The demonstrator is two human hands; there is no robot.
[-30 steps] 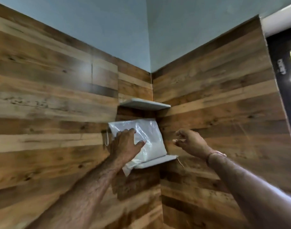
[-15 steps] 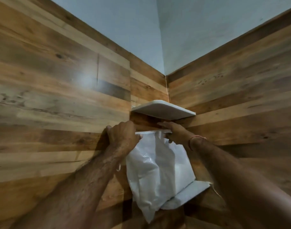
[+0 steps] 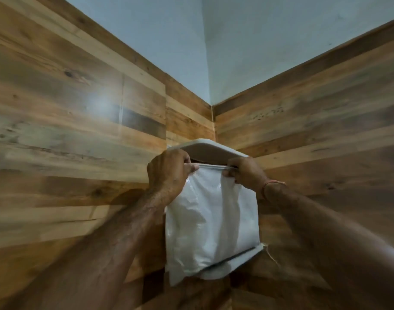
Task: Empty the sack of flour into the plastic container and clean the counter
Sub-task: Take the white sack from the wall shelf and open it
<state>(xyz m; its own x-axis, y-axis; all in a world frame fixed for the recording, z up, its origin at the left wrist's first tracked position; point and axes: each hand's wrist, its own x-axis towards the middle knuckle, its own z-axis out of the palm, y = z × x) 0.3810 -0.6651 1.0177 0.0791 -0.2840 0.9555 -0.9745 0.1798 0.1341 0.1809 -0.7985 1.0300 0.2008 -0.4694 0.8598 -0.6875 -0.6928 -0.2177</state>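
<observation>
Since the earlier frames both hands have climbed from the sides of the bag to its top seam, and the view has drawn in closer under the corner shelves. On the left, the wood-plank wall (image 3: 68,135) runs blurred toward the corner. The left hand (image 3: 167,175) is closed in a pinch on the left end of the white flour sack (image 3: 210,220), thumb in front and fingers curled behind the sealed top edge. The sack stands on the lower corner shelf (image 3: 243,257), its bottom corner drooping past the shelf's front, its top just beneath the upper corner shelf (image 3: 209,148). The right hand (image 3: 245,173) grips the right end of the same seam, likewise closed tight. By my reading the task has barely begun: the sack is only being taken down, unopened as far as I can tell, with pouring and wiping all left. No plastic container or counter is in view, the forearms are smeared by motion, and the fingers behind the seam are hidden.
</observation>
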